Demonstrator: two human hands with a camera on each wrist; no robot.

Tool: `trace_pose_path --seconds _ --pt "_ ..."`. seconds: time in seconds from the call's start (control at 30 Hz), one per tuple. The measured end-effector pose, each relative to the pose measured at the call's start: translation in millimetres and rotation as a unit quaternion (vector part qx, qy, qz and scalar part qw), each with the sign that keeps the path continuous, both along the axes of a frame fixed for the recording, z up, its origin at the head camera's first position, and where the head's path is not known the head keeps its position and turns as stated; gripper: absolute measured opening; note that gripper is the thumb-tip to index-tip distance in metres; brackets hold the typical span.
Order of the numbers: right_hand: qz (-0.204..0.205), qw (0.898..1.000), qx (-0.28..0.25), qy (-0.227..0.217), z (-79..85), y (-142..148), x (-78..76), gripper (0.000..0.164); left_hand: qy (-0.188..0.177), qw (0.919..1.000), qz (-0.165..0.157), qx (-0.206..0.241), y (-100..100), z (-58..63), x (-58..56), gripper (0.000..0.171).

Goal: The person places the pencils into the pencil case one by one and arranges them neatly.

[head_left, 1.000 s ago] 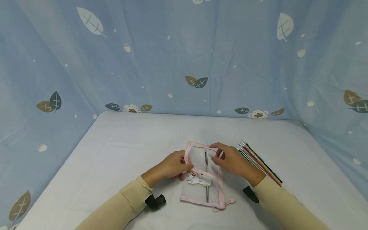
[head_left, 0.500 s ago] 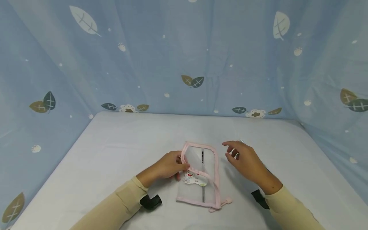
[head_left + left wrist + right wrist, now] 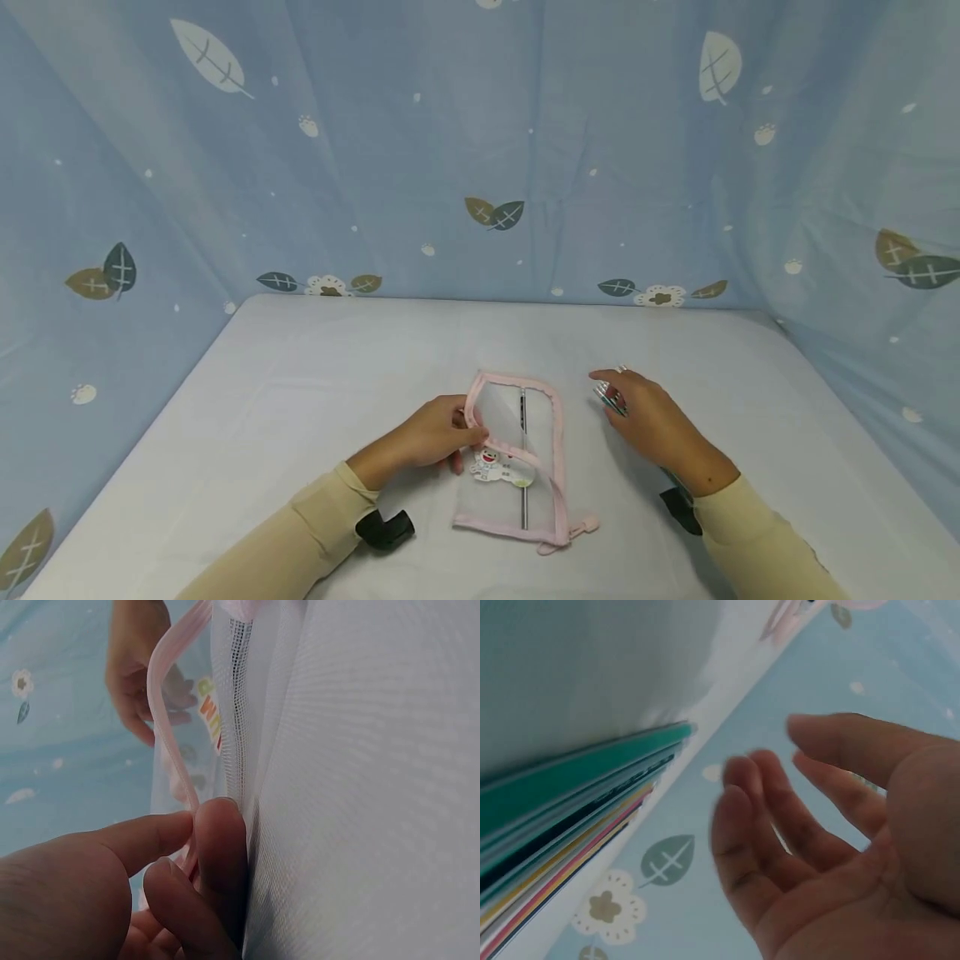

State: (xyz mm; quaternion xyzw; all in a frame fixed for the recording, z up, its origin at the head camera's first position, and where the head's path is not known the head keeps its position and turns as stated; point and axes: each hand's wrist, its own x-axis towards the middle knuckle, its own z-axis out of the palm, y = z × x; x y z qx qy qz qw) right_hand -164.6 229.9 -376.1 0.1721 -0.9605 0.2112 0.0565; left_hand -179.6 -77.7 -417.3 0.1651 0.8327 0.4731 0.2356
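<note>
My left hand pinches the pink-trimmed lip of a clear mesh pencil pouch, lifting its top layer. In the left wrist view, thumb and fingers hold the pink edging. One dark-and-silver pencil lies lengthwise in the pouch, beneath a cartoon patch. To the right, my right hand hovers by a row of pencils, mostly hidden under it. The right wrist view has these pencils in teal, yellow and pink, apart from the loosely bent fingers, which hold nothing.
A pink zipper pull sticks out at the pouch's near right corner. The white-covered table ends at a blue leaf-print curtain behind and at both sides. Black straps sit at the wrists.
My right hand has left the pouch's right edge and moved right, over the pencils. My left hand keeps its pinch on the pouch. The whole head view has shifted slightly.
</note>
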Motion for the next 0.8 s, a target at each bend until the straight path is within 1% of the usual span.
trace_pose_path --seconds 0.1,0.17,0.37,0.63,0.8 --pt "0.000 0.999 0.013 -0.035 -2.3 5 -1.1 0.051 0.003 1.0000 -0.002 -0.002 -1 -0.4 -0.1 0.019" --pt "0.002 0.999 0.020 -0.045 -3.4 8 -2.0 0.053 0.005 1.0000 -0.004 0.000 0 -0.3 -0.4 0.018" --pt "0.025 0.999 0.026 -0.038 -5.4 14 -4.0 0.056 0.003 1.0000 -0.004 0.000 0 0.1 -0.5 0.017" --pt "0.022 0.997 0.027 -0.067 -9.2 17 -5.6 0.058 0.001 1.0000 0.002 -0.003 0 0.9 0.8 0.018" --pt "0.029 0.997 0.034 -0.055 -9.4 16 -5.0 0.059 0.005 0.9999 0.003 -0.010 0 0.6 0.3 0.017"
